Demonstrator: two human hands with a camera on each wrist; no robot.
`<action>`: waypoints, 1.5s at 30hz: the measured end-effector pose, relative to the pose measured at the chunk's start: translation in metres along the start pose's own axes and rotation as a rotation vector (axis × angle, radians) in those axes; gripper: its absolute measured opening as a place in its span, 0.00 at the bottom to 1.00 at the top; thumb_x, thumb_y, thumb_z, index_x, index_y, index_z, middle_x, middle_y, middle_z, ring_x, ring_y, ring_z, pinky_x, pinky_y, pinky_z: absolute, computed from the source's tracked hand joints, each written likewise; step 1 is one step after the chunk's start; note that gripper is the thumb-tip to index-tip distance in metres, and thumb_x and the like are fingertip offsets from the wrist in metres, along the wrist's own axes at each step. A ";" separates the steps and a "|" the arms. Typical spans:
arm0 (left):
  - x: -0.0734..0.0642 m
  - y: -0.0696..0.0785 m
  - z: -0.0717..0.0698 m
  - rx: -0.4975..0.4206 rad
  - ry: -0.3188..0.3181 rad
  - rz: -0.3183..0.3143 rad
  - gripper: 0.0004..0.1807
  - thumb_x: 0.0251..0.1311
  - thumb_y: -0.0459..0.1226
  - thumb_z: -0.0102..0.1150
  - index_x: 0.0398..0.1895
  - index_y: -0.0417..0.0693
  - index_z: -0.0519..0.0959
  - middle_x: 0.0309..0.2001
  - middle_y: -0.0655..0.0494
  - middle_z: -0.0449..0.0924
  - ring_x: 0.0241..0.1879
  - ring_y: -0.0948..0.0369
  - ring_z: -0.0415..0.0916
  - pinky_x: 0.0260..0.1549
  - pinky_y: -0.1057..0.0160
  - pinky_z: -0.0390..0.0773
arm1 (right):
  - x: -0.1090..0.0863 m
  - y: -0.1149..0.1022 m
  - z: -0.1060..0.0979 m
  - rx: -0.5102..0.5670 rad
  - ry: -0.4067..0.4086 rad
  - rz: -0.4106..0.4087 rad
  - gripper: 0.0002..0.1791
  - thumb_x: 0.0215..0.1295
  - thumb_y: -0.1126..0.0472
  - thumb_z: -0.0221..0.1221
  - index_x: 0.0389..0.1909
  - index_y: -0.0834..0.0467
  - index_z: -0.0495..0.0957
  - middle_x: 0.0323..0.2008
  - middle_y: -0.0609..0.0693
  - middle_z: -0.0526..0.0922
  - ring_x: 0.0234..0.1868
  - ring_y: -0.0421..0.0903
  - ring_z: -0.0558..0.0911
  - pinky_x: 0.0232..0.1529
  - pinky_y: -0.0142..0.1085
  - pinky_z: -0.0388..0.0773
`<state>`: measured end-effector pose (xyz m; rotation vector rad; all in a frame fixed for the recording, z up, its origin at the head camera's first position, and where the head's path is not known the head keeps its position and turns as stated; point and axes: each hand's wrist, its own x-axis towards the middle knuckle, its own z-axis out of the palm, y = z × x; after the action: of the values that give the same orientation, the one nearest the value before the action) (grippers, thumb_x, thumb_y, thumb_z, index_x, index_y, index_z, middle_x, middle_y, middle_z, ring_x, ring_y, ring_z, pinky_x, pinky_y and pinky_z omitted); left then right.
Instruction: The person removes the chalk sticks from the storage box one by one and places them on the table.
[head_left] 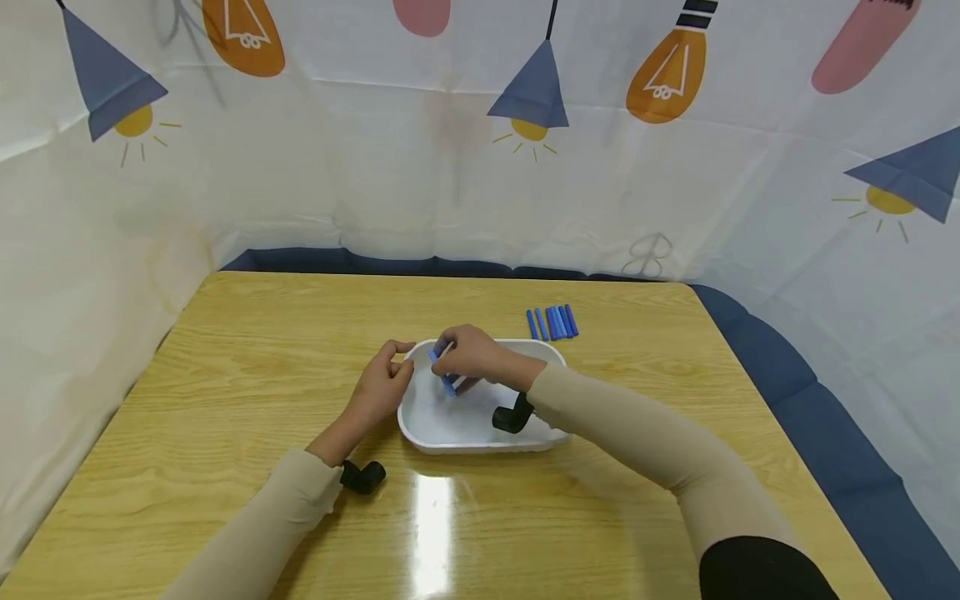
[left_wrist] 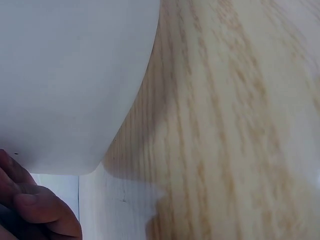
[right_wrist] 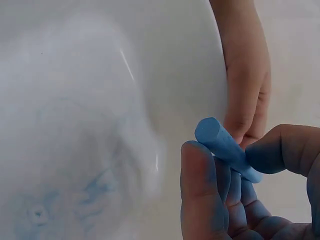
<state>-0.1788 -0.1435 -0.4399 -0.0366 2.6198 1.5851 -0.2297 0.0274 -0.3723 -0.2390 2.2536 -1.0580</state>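
A white oval tray [head_left: 480,437] sits on the wooden table. Over its left half is my right hand [head_left: 472,354], pinching a blue chalk stick [right_wrist: 220,142] between thumb and fingers. Blue dust coats these fingertips [right_wrist: 262,155], and the chalk's flat round end shows in the right wrist view. My left hand [head_left: 378,387] stays at the tray's left rim, thumb and index finger loosely bent right at the edge. The left wrist view shows its fingers [left_wrist: 45,205] beside the tray's outer wall. Faint blue smears mark the tray's bottom in the right wrist view.
Behind the tray, to its right, several blue chalk sticks [head_left: 555,322] lie side by side on the table [head_left: 300,325]. A white curtain [head_left: 375,167] printed with lamps hangs past the far edge. Blue padding [head_left: 817,417] runs along the right edge.
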 end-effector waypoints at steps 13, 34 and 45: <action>0.001 0.000 0.000 -0.003 -0.007 -0.008 0.20 0.70 0.40 0.43 0.62 0.49 0.67 0.17 0.57 0.68 0.17 0.63 0.63 0.16 0.68 0.65 | -0.006 -0.003 -0.022 0.035 0.029 -0.022 0.18 0.60 0.61 0.60 0.52 0.59 0.74 0.43 0.58 0.78 0.38 0.50 0.83 0.34 0.44 0.84; 0.008 -0.003 -0.001 0.008 -0.011 0.000 0.20 0.70 0.42 0.43 0.64 0.52 0.67 0.17 0.56 0.68 0.16 0.63 0.63 0.16 0.68 0.66 | -0.007 0.014 -0.108 0.104 0.163 -0.141 0.22 0.63 0.60 0.55 0.59 0.57 0.70 0.47 0.56 0.76 0.42 0.51 0.81 0.39 0.43 0.83; 0.010 -0.006 -0.003 -0.001 -0.017 0.038 0.19 0.71 0.40 0.42 0.63 0.49 0.67 0.22 0.42 0.78 0.14 0.64 0.62 0.14 0.68 0.66 | 0.001 0.033 -0.139 0.092 0.247 -0.102 0.25 0.64 0.60 0.54 0.62 0.60 0.67 0.49 0.57 0.71 0.47 0.53 0.78 0.46 0.48 0.81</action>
<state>-0.1885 -0.1483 -0.4444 0.0268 2.6220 1.5919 -0.3125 0.1365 -0.3305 -0.1943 2.4240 -1.3034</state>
